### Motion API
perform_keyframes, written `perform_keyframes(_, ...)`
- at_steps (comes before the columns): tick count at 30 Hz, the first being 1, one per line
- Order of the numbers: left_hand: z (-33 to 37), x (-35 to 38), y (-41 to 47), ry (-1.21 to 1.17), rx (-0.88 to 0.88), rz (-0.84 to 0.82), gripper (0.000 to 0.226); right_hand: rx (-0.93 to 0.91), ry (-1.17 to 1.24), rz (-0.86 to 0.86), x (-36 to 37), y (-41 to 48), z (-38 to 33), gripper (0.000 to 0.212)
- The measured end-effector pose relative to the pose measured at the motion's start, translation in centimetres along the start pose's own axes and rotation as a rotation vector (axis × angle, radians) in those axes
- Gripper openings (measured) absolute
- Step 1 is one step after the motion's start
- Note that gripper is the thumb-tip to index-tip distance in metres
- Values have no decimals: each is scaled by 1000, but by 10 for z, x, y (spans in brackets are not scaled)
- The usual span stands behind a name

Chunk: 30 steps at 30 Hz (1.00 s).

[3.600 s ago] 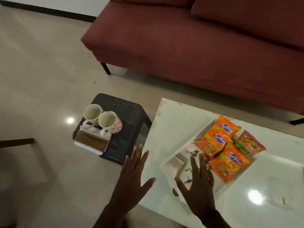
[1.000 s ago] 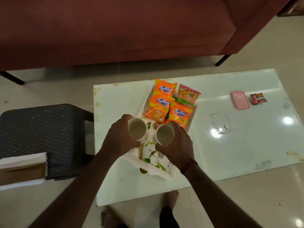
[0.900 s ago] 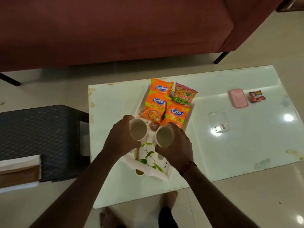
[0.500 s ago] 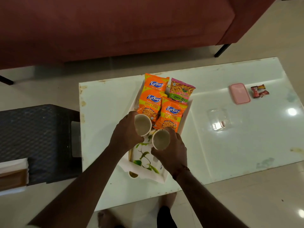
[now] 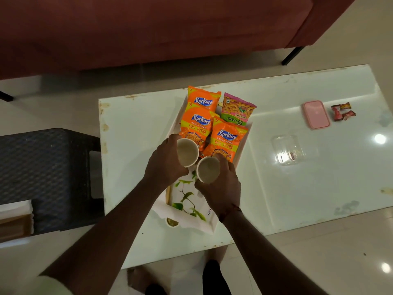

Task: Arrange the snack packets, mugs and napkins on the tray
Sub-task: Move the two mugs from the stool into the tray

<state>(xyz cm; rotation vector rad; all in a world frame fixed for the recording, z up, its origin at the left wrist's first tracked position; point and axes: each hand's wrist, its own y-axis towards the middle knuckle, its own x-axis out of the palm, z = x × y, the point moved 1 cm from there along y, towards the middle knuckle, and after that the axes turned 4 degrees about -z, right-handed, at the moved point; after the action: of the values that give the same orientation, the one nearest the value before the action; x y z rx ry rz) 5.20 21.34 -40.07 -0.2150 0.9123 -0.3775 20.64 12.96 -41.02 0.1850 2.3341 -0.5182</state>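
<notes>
My left hand (image 5: 164,161) grips one white mug (image 5: 187,152) and my right hand (image 5: 221,188) grips a second white mug (image 5: 208,172). Both mugs are upright and side by side over the middle of the white leaf-printed tray (image 5: 187,209). Whether they rest on the tray I cannot tell. At the tray's far end lie three orange snack packets (image 5: 225,139) and one pink-green packet (image 5: 237,109). A stack of white and brown napkins (image 5: 14,218) lies at the left edge, on the dark stool.
The tray sits on a glossy white low table (image 5: 297,188). On its right part lie a pink case (image 5: 316,114), small red sweets (image 5: 341,111) and a clear plastic box (image 5: 287,149). A dark woven stool (image 5: 49,175) stands left; a maroon sofa (image 5: 148,28) stands behind.
Both hands went from empty to each holding a mug taken from the stool. Over the last second the mugs moved slightly toward the snack packets over the tray.
</notes>
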Motion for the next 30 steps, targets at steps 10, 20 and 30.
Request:
perform_keyframes(10,1,-3,6,43,17,-31,92,-7,-2,17,-1,7,-1,90)
perform_keyframes(20,-5,-2,-15,123,86,54,108,-39,-6,10,3,4,-3,98)
perform_keyframes(30,-40,-33,-69,57,104,136,98,-234,-231,186,12,-21,-45,103)
